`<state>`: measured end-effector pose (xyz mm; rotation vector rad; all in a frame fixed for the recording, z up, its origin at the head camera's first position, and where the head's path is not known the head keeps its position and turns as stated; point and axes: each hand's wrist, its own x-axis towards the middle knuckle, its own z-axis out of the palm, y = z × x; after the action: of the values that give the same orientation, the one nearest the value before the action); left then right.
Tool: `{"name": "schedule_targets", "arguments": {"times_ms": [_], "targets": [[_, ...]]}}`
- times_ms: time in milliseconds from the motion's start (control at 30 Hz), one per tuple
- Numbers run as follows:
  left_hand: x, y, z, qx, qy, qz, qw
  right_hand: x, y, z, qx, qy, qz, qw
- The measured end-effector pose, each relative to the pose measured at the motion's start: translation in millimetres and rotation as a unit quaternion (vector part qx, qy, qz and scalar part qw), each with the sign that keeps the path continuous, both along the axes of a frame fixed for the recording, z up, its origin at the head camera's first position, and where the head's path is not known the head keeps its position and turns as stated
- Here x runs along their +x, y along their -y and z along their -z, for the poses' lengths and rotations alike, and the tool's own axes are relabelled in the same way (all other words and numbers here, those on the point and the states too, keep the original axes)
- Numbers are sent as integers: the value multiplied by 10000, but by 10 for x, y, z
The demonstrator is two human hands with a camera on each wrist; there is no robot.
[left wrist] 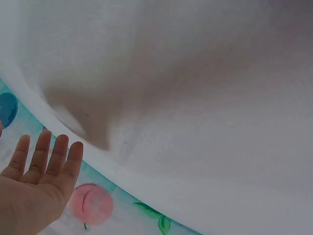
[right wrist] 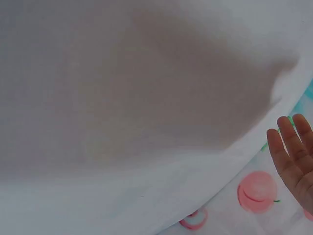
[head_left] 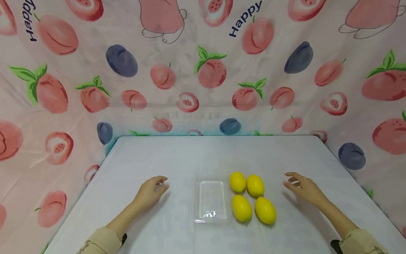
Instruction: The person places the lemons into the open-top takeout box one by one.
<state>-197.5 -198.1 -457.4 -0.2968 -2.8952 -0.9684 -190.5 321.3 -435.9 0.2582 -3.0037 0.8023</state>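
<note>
Here, both hands (head_left: 150,193) (head_left: 305,190) loosely spread, left near a clear plastic tray (head_left: 211,201), right near four lemons (head_left: 241,208).

The peach-print cloth (head_left: 177,53) bears the slanting dark-blue word "Happy" (head_left: 245,19). Steep lettering (head_left: 29,21) at upper left seems to repeat it; fainter characters (head_left: 190,115) lower down are illegible.

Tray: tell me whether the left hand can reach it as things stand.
Likely yes: the left hand is empty, nothing stands between it and the tray, and the lemons lie on the tray's other side.
</note>
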Motion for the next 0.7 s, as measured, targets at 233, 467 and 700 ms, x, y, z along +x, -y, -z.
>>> {"name": "schedule_targets", "arguments": {"times_ms": [233,467,700], "targets": [[-8,-91,-34,781,199,-42,9967,41,114,-79,-514,258,-44,9983],[-7,-140,-57,1623,801,-107,9834,105,262,-154,-1028,596,57,9929],[24,-158,-110,2427,1381,-171,9601,181,349,-234,-1558,1153,290,9806]]}}
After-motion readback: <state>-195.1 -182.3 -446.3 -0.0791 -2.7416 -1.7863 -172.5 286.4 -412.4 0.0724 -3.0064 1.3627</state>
